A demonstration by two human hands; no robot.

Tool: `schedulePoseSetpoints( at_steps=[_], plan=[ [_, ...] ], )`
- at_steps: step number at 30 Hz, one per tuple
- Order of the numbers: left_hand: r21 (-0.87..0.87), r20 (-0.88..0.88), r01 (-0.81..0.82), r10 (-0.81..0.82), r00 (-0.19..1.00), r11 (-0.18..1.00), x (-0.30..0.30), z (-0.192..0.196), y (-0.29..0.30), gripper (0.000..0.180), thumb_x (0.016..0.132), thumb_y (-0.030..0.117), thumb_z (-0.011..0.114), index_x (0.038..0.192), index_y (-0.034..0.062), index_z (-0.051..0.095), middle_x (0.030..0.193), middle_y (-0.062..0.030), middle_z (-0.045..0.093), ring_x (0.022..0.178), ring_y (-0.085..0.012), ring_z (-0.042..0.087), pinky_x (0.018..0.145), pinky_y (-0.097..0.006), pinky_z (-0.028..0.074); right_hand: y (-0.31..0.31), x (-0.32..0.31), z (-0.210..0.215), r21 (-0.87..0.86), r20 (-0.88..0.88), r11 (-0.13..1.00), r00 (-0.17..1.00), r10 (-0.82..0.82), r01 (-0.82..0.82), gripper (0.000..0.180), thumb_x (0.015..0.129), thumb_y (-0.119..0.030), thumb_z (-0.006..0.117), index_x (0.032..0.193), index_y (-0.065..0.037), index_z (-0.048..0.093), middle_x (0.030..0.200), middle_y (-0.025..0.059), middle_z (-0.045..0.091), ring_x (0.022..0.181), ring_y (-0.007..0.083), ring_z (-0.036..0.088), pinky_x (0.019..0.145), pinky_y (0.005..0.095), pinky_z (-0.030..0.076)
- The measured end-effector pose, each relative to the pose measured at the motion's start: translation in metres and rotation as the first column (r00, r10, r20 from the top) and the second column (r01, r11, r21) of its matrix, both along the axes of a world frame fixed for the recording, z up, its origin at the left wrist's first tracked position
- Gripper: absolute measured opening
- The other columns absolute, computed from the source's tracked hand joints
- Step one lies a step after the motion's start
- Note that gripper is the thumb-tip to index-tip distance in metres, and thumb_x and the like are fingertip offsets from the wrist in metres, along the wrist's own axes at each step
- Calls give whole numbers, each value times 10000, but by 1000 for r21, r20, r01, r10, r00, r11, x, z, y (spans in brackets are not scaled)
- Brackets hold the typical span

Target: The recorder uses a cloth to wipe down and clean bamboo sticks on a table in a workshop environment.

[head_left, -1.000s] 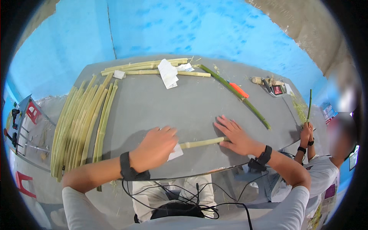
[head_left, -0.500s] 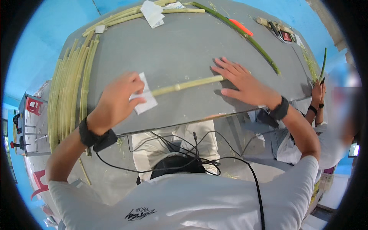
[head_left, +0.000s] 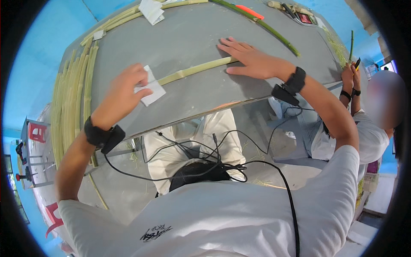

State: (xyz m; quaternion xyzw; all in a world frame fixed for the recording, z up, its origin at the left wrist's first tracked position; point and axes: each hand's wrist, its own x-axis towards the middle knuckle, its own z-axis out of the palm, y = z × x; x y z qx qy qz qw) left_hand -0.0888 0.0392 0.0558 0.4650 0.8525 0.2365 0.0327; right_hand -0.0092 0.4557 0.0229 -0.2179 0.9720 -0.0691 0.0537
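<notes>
In the head view, a pale bamboo stick [head_left: 197, 68] is seen lying aslant on the near part of the grey desk [head_left: 180, 40], between the hands. Its right end is covered by the right hand [head_left: 259, 62], which is laid palm down with the fingers extended and the thumb held apart. At its left end a creased white sheet [head_left: 154, 93] is placed, and over that sheet's left edge the left hand [head_left: 120, 92] is held, fingers curled, with thumb and fingertips apart; whether the sheet is pressed by them cannot be told. A dark band is worn on each wrist. At the left, a row of bamboo lengths [head_left: 70, 109] is laid side by side. Near the far edge, folded white paper [head_left: 152, 12] is rested on more rods [head_left: 122, 20], and a green stem [head_left: 274, 32] is set beside an orange object [head_left: 249, 11]. At the right, a thin green stalk [head_left: 352, 45] is held upright by another person's hands [head_left: 348, 76].
</notes>
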Motion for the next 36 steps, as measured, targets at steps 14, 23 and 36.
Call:
schedulePoseSetpoints(
  at_steps=[14, 23, 36],
  plan=[
    [34, -47, 63, -61, 997, 997, -20, -17, 67, 284, 897, 161, 795, 916, 52, 534, 1023, -111, 610, 1031, -372, 613, 857, -481, 492, -14, -17, 5, 74, 45, 993, 994, -98, 94, 951, 1075, -702, 472, 1727, -53, 231, 1808, 219, 173, 1684, 383, 146, 1345, 584, 167],
    [79, 68, -34, 28, 997, 996, -6, -8, -36, 296, 856, 123, 822, 902, 18, 549, 1086, -130, 565, 1015, -326, 625, 896, -421, 494, -19, 39, 21, -44, 107, 998, 993, -50, 55, 805, 1143, -592, 400, 1725, -60, 239, 1808, 190, 206, 1695, 341, 118, 1361, 541, 141],
    [21, 25, 29, -29, 999, 999, -17, -15, 57, 305, 911, 196, 797, 883, 9, 559, 877, -165, 615, 863, -363, 610, 792, -463, 477, -14, 7, 6, -46, -40, 992, 992, -118, 116, 850, 1107, -603, 498, 1703, -34, 290, 1783, 195, 274, 1686, 355, 159, 1357, 540, 160]
  ],
)
